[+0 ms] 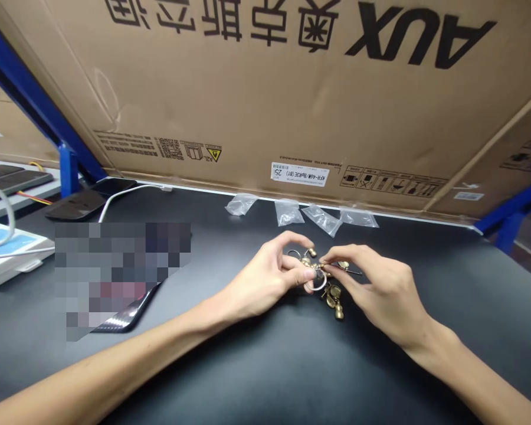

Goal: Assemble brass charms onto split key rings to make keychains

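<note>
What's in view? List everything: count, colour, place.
Brass charms: several, gold, centre
Rings: at least two, silver, centre
Plastic bags: four, clear, back edge
Cartons: at least two, brown, back
Frame bars: several, blue, both sides
Tabletop: one, black, below
Flat devices: several, dark, left
Cables: several, white, left
Wires: several, red, yellow, left
Box: one, white-blue, left
Pixelated item: one, colour mostly hidden, left
Left hand: one, bare, centre
Right hand: one, bare, right
</note>
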A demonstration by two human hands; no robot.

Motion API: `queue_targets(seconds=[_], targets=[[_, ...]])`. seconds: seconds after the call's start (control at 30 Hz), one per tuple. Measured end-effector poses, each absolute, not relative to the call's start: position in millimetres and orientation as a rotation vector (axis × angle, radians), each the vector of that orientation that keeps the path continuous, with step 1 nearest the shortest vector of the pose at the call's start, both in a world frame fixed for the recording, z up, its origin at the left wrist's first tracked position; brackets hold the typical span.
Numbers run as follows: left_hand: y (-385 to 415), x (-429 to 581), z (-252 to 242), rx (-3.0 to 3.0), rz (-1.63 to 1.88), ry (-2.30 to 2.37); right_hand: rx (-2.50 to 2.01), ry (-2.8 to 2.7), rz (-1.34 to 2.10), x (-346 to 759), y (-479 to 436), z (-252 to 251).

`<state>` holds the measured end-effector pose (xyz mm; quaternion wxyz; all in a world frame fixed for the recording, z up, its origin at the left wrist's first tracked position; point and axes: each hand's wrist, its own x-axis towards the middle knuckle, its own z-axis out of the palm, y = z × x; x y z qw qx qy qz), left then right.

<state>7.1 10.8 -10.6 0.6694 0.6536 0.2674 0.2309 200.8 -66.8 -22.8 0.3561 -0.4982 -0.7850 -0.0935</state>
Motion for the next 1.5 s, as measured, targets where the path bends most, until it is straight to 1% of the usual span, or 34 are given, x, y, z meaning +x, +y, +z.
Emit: queue_targets(seconds=[0.1,0.17,0.27,0.37,0.43,0.53,0.8,1.0,1.13,1.27,1.4,1.5], targets=[[9.6,7.3,-11.1,1.504,0.514,0.567,-1.245,-2.073,-0.199,199.0,-68.1,-23.2],[9.3,6.6,-11.5,1.629,0.488,0.607,-1.265,-2.049,-0.184,199.3,-67.9,-23.9],[12.5,3.7,-11.9,1.972,0.52,0.752,-1.348,-1.976,-0.102,201.2,-66.2,-24.2],[19.5,-0.2,-12.9,2.409,0.579,0.99,-1.371,-2.02,0.015,202.0,-64.9,-22.5],[23.4,-2.4,-14.4,2.623,0.525,1.091,-1.363,-2.064,0.045,200.9,-65.0,-20.8],[25.1,-5.3,-17.9,2.75,0.387,1.114,-1.37,-2.047,-0.003,198.6,-65.8,-19.6],[29.7,-9.0,-23.7,2.567,0.304,1.023,-1.404,-2.064,-0.018,196.0,-65.1,-23.4],[11.5,-22.5,-25.1,2.821,0.292,1.0,-1.399,-2.085,-0.023,194.6,-64.4,-26.5],[2.3,-33.1,-34.7,2.868,0.378,0.916,-1.38,-2.088,-0.013,192.8,-65.8,-26.8],[8.0,-20.3,-35.5,2.666,0.421,1.073,-1.433,-2.085,-0.015,189.4,-68.4,-24.6],[6.4,0.8,-27.4,2.465,0.547,1.058,-1.495,-2.044,0.001,189.0,-67.3,-24.7],[-0.3,8.8,-24.2,2.343,0.653,1.049,-1.461,-2.001,0.084,189.4,-67.7,-23.6]])
